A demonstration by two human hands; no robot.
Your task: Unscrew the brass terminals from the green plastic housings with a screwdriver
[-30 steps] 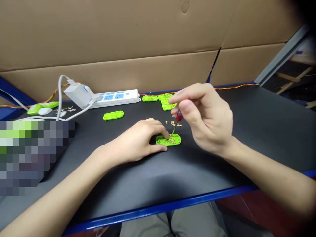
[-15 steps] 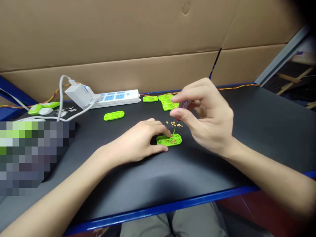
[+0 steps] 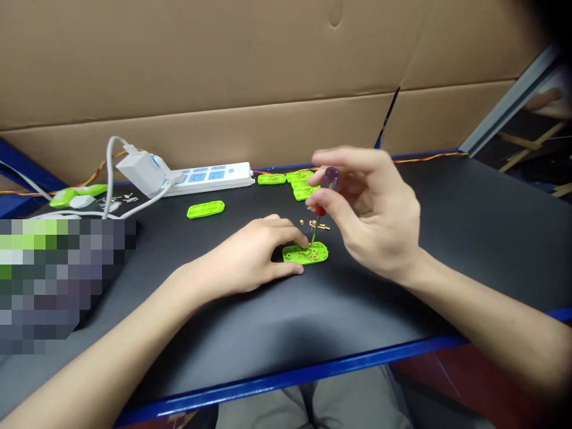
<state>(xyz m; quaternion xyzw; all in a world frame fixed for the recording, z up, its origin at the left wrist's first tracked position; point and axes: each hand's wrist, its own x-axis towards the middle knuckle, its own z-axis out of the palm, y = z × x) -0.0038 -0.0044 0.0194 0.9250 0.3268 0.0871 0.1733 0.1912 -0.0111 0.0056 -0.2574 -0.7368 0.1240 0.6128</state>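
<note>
On the black table lies a green plastic shell (image 3: 305,254) with small brass-coloured parts inside. My left hand (image 3: 263,253) grips the shell from its left, index finger on the far edge and thumb on the near one. A screwdriver (image 3: 329,180) with a dark purple and red handle is in my right hand (image 3: 375,208), between thumb and bent fingers; my index finger is raised off it. Its shaft leans down, tip inside the shell beside my left index fingertip. Several loose brass pieces (image 3: 318,225) lie just behind the shell.
More green shells (image 3: 304,185) lie at the back, and one green shell (image 3: 205,209) sits to the left. A white power strip (image 3: 208,178) with a plugged-in adapter and white cables stands behind. Small white parts (image 3: 120,201) lie far left, near a pixelated area. Cardboard (image 3: 268,71) walls the back.
The fingers of my right hand have loosened and shifted on the screwdriver's handle, the index finger lifting, so more of the handle shows. My left hand and the shell have stayed in place.
</note>
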